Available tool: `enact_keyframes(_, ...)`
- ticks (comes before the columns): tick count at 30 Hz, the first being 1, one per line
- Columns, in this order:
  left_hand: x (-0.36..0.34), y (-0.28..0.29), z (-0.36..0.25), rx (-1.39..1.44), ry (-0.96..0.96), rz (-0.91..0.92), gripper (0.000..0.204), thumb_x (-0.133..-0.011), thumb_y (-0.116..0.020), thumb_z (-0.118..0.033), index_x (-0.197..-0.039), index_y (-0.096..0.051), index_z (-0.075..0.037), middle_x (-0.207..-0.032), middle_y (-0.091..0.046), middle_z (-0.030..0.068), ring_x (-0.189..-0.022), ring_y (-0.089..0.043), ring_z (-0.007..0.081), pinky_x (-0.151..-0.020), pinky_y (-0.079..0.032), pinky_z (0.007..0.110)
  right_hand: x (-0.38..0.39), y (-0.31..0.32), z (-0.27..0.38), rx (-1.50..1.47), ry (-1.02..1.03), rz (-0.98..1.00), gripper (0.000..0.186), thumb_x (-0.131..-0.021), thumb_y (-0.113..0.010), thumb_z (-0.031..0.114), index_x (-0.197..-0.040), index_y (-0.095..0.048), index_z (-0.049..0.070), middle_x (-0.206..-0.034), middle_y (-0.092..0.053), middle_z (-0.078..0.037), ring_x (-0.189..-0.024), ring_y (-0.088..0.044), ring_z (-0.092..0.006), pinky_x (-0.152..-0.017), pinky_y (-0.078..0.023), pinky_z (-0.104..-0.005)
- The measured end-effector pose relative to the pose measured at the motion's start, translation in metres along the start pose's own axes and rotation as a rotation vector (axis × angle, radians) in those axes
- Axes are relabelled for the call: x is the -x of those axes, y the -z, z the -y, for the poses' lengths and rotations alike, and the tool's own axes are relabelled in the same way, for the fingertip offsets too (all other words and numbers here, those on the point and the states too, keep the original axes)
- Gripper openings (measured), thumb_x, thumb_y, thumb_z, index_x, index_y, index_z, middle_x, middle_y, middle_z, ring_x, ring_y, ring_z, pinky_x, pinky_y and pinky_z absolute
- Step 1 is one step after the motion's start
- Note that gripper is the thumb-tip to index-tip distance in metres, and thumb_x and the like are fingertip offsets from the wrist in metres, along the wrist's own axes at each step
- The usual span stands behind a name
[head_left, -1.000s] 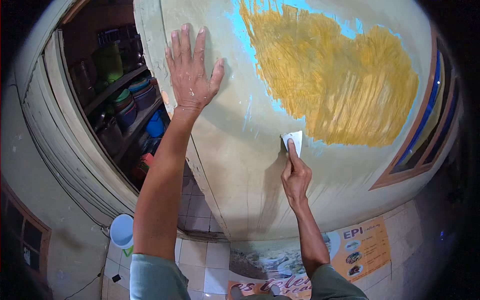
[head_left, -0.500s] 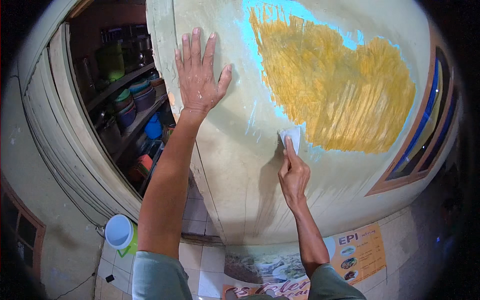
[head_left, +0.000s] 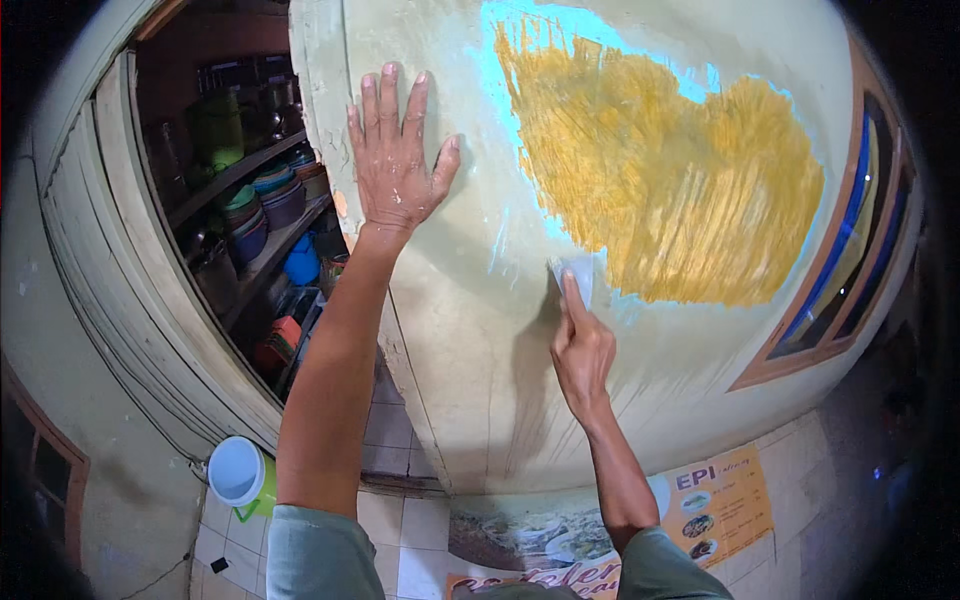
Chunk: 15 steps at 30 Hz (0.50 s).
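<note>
My right hand [head_left: 583, 362] grips a putty knife with a pale flat blade [head_left: 575, 280], index finger laid along it. The blade rests against the wall at the lower left edge of a large scraped patch [head_left: 680, 180]. That patch shows yellow-brown, streaked material, bordered by bright blue paint and the beige-green painted wall [head_left: 470, 340] around it. Farther left, my left hand [head_left: 400, 170] lies flat on the wall with its fingers spread, close to the doorway's edge. Pale flecks dot its back. The putty knife's handle is hidden in my right hand.
Left of the wall, a doorway shows shelves [head_left: 285, 240] with stacked bowls and pots. A green bucket with a pale inside [head_left: 238, 472] stands on the tiled floor. Printed banners [head_left: 715, 505] lie along the wall's foot. A wood-framed window [head_left: 840, 240] is at the right.
The putty knife and my right hand have shifted slightly left along the patch's lower edge. My left hand stays flat on the same part of the wall.
</note>
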<state>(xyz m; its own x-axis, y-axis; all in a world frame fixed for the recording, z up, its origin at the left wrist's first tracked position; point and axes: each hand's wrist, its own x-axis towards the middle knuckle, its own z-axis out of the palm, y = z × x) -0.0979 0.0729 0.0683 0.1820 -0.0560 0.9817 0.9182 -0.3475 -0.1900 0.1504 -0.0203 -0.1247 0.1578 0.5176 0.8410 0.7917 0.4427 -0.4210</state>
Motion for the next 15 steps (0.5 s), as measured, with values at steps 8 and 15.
enact_keyframes(8, 0.0, 0.0, 0.001, 0.003, 0.001, -0.007, 0.079, -0.094, -0.065, -0.045, -0.164, -0.042, -0.016, -0.174, -0.028, 0.0178, -0.161, -0.022, 0.043, -0.127, -0.019, 0.063, -0.065, 0.002, 0.055, 0.05, 0.068, -0.053, 0.055, -0.095, -0.066, -0.002, -0.146, -0.066, 0.017, -0.077, -0.064, -0.026, -0.061, -0.061, -0.0398, -0.06, -0.049, -0.0455)
enact_keyframes(15, 0.0, 0.002, -0.001, 0.015, 0.009, 0.005, 0.078, -0.097, -0.062, -0.042, -0.166, -0.037, -0.014, -0.175, -0.024, 0.0186, -0.161, -0.02, 0.0442, -0.127, -0.015, 0.063, -0.025, -0.007, 0.032, -0.043, 0.006, -0.035, 0.056, -0.095, -0.064, -0.004, -0.148, -0.065, 0.015, -0.078, -0.063, -0.028, -0.061, -0.062, -0.0398, -0.061, -0.049, -0.0451)
